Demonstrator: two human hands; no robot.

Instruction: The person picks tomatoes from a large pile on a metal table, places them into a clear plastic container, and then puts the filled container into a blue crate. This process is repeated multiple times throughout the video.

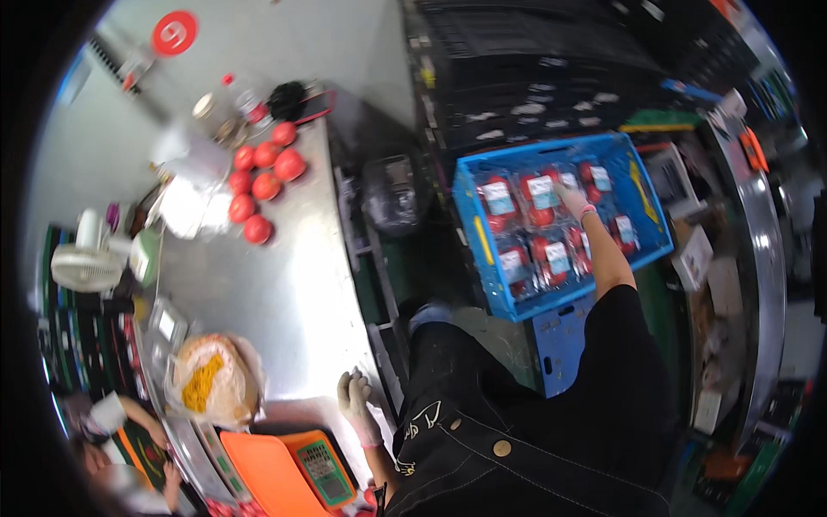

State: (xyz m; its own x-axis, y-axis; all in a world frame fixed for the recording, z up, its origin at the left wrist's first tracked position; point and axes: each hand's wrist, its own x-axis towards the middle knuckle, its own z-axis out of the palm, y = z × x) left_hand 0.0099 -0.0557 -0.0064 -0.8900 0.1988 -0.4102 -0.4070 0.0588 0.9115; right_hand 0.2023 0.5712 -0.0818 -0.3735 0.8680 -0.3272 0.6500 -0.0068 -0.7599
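Note:
My right hand (575, 202), in a pale glove, reaches into a blue crate (564, 306). Its fingers close on a clear pack of tomatoes (568, 181) in the back row, partly hidden under the hand. Around it lie several more labelled tomato packs (551, 258) in two rows. My left hand (357, 407), also gloved, hovers by the near edge of the metal table (297, 302), fingers loosely bent and apart, holding nothing. Loose tomatoes (265, 185) sit in a cluster at the table's far end.
A plastic bag with yellow bands (207, 379) lies on the table, beside an orange scale (319, 470). A bottle (248, 99) and a fan (86, 265) stand farther off. Black crates (525, 86) are stacked behind the blue one. Another person (129, 457) is at lower left.

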